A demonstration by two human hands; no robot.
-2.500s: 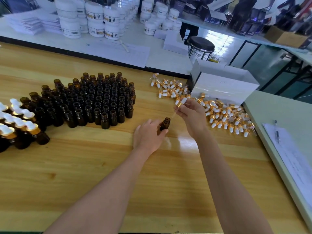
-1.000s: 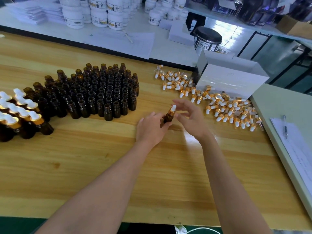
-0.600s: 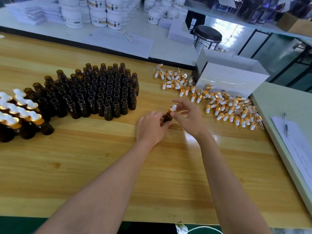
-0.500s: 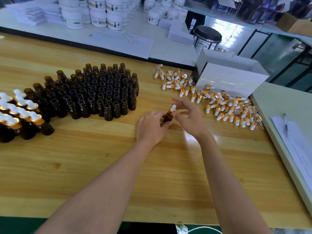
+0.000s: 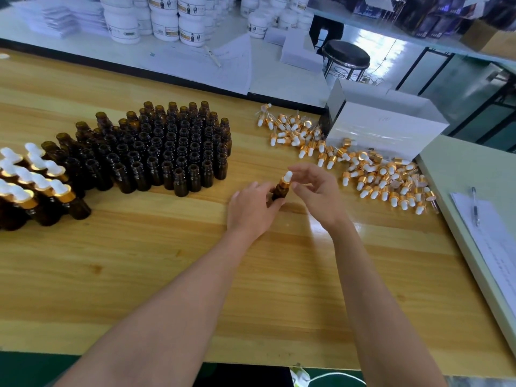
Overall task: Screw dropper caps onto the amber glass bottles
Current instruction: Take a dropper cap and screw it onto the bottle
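My left hand (image 5: 251,210) grips a small amber glass bottle (image 5: 279,193) standing near the middle of the wooden table (image 5: 167,275). A dropper cap (image 5: 286,178) with a gold collar and white bulb sits on the bottle's neck. My right hand (image 5: 318,194) curls its thumb and forefinger at this cap from the right. Left of my hands stands a block of several uncapped amber bottles (image 5: 167,152). Several capped bottles (image 5: 36,188) stand at the far left. A pile of loose dropper caps (image 5: 377,177) lies to the right.
A white box (image 5: 385,129) stands behind the loose caps. A pale board with paper and a pen (image 5: 474,208) lies at the right edge. Behind the table are white jars (image 5: 167,20), papers and a black stool (image 5: 346,55).
The dropper, which my right hand held above the open bottle 2.5 s ago, now sits on the bottle's neck. My right fingers have shifted their hold around the cap. My left hand stays put.
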